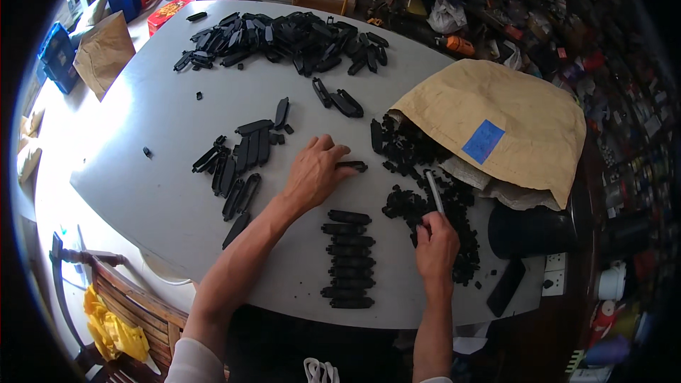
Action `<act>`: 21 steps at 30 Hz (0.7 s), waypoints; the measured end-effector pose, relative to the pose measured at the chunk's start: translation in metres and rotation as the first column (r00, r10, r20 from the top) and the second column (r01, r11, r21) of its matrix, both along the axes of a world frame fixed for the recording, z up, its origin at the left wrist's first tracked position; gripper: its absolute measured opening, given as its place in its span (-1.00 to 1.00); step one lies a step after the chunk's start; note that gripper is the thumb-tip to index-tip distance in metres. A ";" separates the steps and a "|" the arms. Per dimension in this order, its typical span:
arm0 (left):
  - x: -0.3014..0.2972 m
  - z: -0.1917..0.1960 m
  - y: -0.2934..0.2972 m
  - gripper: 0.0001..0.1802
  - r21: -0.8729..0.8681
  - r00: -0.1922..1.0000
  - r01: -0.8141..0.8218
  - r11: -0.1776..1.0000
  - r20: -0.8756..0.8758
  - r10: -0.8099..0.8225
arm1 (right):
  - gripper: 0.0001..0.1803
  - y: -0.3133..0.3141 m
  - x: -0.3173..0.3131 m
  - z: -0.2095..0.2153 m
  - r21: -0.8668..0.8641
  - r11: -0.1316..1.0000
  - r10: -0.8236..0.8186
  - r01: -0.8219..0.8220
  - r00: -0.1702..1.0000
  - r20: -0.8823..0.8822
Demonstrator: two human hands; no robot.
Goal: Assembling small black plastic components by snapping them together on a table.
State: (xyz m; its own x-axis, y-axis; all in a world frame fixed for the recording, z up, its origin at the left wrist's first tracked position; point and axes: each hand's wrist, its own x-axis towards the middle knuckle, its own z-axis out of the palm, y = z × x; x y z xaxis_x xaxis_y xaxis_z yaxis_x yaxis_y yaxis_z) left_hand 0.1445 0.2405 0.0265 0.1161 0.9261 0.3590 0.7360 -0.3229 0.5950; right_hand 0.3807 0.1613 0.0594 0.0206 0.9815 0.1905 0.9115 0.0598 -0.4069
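My left hand point(317, 174) is closed on a long black plastic part point(352, 166), pinched between thumb and fingers over the middle of the table. My right hand point(437, 245) grips a slim silver tool point(435, 193) that looks like tweezers. Its tip is over a heap of small black pieces point(406, 203), which spills from a tan paper sack point(525, 110). Between my forearms lies a column of several long black parts point(350, 251), set side by side. A looser group of the same parts point(250, 149) rests left of my left hand.
A large pile of long black parts point(284, 37) covers the table's far end, with a few more point(338, 99) nearer. A dark phone-like slab point(506, 288) lies by the right edge. A wooden chair point(135, 305) with a yellow bag stands lower left. Cluttered shelves point(560, 21) fill the right.
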 end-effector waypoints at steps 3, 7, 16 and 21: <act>-0.003 0.001 -0.009 -0.71 -0.093 0.999 0.036 0.995 -0.018 -0.038 | -0.90 0.007 0.002 -0.007 -0.047 0.999 -0.013 -0.006 0.920 -0.393; -0.005 -0.014 -0.009 -0.72 -0.054 0.994 0.092 0.994 0.061 -0.089 | -0.87 0.022 -0.006 0.000 -0.172 0.985 -0.113 0.017 0.816 -0.567; -0.010 -0.018 -0.010 -0.68 -0.007 0.978 0.140 0.990 0.159 -0.137 | -0.78 0.034 -0.002 0.001 -0.106 0.994 -0.036 -0.024 0.849 -0.528; -0.008 -0.015 -0.011 -0.72 -0.097 0.954 0.175 0.980 0.265 -0.144 | -0.80 0.051 -0.029 0.009 -0.100 0.960 0.161 -0.263 0.804 -0.572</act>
State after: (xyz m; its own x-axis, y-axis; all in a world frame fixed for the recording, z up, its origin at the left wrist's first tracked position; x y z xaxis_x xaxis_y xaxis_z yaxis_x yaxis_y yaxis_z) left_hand 0.1362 0.2297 0.0111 0.1843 0.9406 0.2852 0.4995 -0.3395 0.7970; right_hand 0.3520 0.2127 0.0681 -0.1400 0.9891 0.0454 0.5006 0.1103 -0.8587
